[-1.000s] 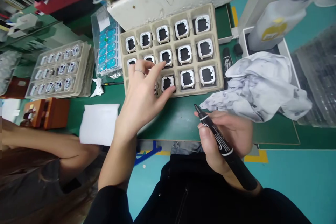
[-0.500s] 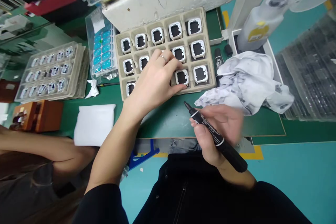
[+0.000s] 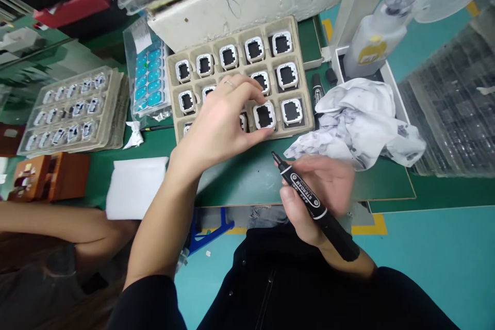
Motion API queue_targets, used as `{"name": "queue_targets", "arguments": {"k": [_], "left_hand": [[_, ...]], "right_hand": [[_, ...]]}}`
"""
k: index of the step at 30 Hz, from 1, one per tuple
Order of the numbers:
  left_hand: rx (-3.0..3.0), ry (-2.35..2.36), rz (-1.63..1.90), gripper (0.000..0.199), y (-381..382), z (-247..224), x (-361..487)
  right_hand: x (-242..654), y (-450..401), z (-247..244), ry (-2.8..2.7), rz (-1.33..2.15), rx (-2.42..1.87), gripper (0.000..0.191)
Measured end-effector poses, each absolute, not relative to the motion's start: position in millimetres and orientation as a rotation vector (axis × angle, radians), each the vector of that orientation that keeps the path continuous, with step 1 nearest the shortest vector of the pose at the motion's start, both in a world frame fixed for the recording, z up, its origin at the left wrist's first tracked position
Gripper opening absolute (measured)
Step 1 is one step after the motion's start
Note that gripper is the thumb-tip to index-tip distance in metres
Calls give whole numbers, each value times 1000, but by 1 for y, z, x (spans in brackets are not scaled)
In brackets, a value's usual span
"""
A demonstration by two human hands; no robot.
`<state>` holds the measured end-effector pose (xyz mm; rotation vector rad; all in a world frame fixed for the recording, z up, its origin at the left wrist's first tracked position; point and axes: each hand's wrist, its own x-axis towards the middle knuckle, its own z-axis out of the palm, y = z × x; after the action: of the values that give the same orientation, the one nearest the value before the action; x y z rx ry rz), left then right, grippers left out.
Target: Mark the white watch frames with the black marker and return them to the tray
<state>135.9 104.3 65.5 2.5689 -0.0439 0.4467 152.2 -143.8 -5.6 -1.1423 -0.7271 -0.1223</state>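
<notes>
Left hand (image 3: pixel 222 124): forearm bare, reaching forward over the near rows of the tray (image 3: pixel 299 54), palm down, fingers curled, thumb extended toward the tray's near edge. Right hand (image 3: pixel 319 191): short of the tray's near edge, fingers wrapped around a black marker (image 3: pixel 309 201), tip pointing toward the tray.

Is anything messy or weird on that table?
Yes. A crumpled, ink-stained cloth lies heaped beside the tray, spilling over the white box. The parts in the tray sit neatly in their pockets.
</notes>
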Motion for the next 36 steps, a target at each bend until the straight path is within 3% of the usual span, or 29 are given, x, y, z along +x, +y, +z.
{"name": "queue_targets", "arguments": {"k": [3, 7, 14, 26, 32, 36], "left_hand": [[2330, -29, 544, 68, 87, 66, 107], [2026, 201, 784, 57, 43, 46, 65], [1933, 432, 766, 59, -11, 11, 37], [1992, 497, 765, 59, -22, -5, 28], [2048, 482, 796, 60, -23, -8, 26], [2075, 510, 811, 57, -24, -8, 25]], "right_hand": [[156, -142, -5, -784, -204, -1120, 43], [160, -141, -5, -825, -255, -1070, 42], [153, -147, -2, -883, -30, -1208, 43], [145, -144, 0, -867, -147, -1399, 26], [141, -146, 1, -812, -63, -1477, 37], [139, -146, 3, -810, -105, -1443, 28]]}}
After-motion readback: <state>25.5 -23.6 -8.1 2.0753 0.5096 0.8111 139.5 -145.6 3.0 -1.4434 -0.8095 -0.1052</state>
